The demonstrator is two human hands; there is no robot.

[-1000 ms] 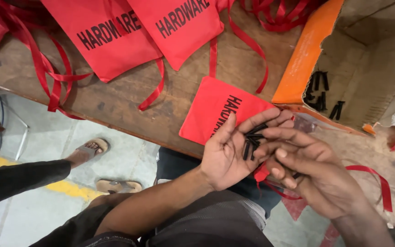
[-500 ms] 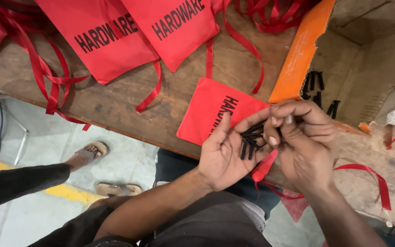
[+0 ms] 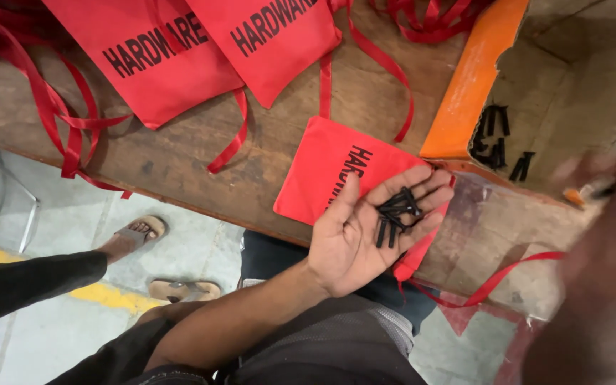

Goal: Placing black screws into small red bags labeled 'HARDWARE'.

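Black screws lie in the open, cupped left hand over the red pouch — counting stage; blurred right hand, grip unreadable, likely fetches more.

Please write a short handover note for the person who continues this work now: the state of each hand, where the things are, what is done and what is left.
Left hand: open, palm up, with a small pile of black screws lying on it, above a small red bag.
Right hand: blurred at the right edge near the cardboard box; its grip cannot be told.
More black screws lie loose inside the box.
Done: some screws gathered in the palm.
Left: none visibly in the small bag yet. Two larger red bags lie on the wooden table.
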